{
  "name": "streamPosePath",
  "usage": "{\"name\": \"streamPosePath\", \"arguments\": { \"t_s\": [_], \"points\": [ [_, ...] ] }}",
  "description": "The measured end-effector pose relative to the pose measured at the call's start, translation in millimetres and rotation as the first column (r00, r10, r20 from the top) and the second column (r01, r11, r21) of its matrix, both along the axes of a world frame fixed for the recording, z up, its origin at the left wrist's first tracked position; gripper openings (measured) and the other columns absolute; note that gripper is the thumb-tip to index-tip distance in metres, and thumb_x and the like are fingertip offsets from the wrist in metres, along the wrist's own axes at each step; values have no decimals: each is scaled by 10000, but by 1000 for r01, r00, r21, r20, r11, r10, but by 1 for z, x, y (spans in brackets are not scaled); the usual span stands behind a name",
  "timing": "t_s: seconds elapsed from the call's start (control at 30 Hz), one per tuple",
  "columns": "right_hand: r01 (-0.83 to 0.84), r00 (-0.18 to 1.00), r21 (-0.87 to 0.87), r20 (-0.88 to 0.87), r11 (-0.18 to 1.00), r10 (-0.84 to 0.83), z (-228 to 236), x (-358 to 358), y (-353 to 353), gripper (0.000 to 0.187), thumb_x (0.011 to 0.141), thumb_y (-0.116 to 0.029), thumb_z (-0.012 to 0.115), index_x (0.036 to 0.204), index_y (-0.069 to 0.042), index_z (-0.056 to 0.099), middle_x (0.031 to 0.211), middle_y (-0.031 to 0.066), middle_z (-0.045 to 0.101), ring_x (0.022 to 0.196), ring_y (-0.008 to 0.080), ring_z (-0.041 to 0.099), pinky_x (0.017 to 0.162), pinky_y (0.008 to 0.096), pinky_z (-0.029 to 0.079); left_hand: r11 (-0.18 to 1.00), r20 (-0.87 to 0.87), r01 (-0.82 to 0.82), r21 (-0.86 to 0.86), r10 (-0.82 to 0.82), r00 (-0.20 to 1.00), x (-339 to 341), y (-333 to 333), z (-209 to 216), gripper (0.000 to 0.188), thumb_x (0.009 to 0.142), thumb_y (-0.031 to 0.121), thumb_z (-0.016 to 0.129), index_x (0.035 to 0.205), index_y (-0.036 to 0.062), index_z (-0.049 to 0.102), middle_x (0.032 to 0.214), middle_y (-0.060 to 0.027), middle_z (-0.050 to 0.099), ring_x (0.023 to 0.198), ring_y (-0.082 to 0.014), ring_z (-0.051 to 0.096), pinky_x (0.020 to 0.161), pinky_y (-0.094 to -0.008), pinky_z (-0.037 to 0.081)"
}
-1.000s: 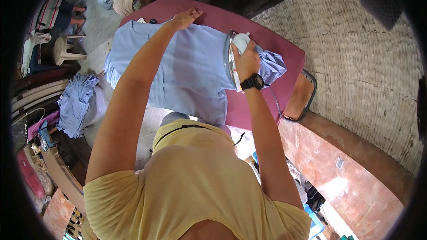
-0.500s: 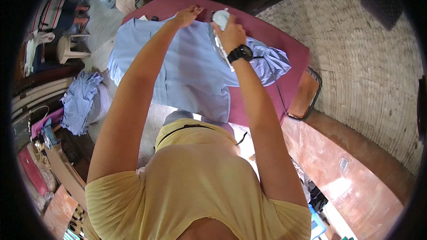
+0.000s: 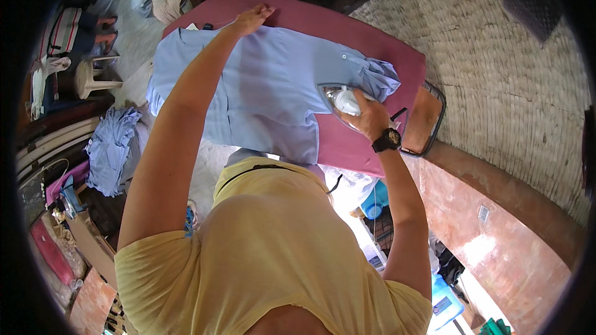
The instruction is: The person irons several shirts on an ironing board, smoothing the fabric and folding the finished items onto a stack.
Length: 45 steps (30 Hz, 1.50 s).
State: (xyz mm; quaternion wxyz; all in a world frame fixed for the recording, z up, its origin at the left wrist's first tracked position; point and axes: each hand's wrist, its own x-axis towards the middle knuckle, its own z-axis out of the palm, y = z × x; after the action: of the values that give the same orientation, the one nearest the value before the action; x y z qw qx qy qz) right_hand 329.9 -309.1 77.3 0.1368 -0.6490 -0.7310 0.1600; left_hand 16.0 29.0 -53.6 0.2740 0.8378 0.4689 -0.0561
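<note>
A light blue shirt lies spread across a maroon-covered ironing board. My right hand, with a black watch at the wrist, is closed round the handle of a white and silver clothes iron. The iron rests at the near edge of the shirt's sleeve, partly over the bare maroon cover. Beyond it the sleeve end is bunched in folds. My left hand lies at the shirt's far edge with its fingers stretched out, holding nothing.
A metal-framed rest juts from the board's right end, close to a woven wall. Crumpled blue clothes are heaped at the left, below a pale plastic stool. Another person's feet show at the upper left.
The iron has moved right and nearer to me in my right hand, from the shirt's far edge to the sleeve's near edge. The sleeve lies flatter. My left hand has shifted slightly left.
</note>
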Motion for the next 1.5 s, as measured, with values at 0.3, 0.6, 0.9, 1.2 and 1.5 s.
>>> {"name": "streamPosePath", "arguments": {
  "t_s": [0.3,0.6,0.9,1.2,1.5],
  "points": [
    [107,993,-49,-48,993,-109,13,-105,102,546,838,-440,703,1101,-19,478,839,256,672,787,434,668,663,518,535,918,2,135,373,-147,989,-7,-11,-9,559,902,139,465,1456,186,408,1389,-59,469,1142,-308,574,1063,-383,423],
    [307,944,-104,-89,946,-317,10,-123,148,574,851,-457,691,1101,-9,432,898,285,669,863,478,646,732,559,503,962,-118,132,240,-106,987,14,-13,-1,516,976,128,368,1483,219,346,1440,-59,421,1250,-310,531,1007,-499,460],
    [266,962,-92,-32,960,-270,13,-120,151,547,860,-432,677,1154,-43,429,933,270,673,872,477,645,742,560,503,976,-9,32,214,-31,999,9,-15,-3,473,1006,196,332,1474,259,365,1451,-17,419,1264,-307,518,1020,-591,430],
    [450,891,-108,-4,886,-453,10,-49,28,605,862,-489,676,1156,-5,462,809,263,672,747,468,656,652,527,520,995,19,-92,38,91,996,19,-23,21,425,1038,252,281,1433,301,429,1405,5,436,1328,-252,454,1075,-619,347],
    [463,886,-18,-39,886,-463,10,-92,163,559,854,-456,687,1098,-23,429,845,290,664,817,470,656,689,549,513,988,-107,21,153,-4,994,16,-23,18,430,1036,241,307,1442,330,413,1418,-2,425,1327,-263,454,1062,-611,363]
  ]
}}
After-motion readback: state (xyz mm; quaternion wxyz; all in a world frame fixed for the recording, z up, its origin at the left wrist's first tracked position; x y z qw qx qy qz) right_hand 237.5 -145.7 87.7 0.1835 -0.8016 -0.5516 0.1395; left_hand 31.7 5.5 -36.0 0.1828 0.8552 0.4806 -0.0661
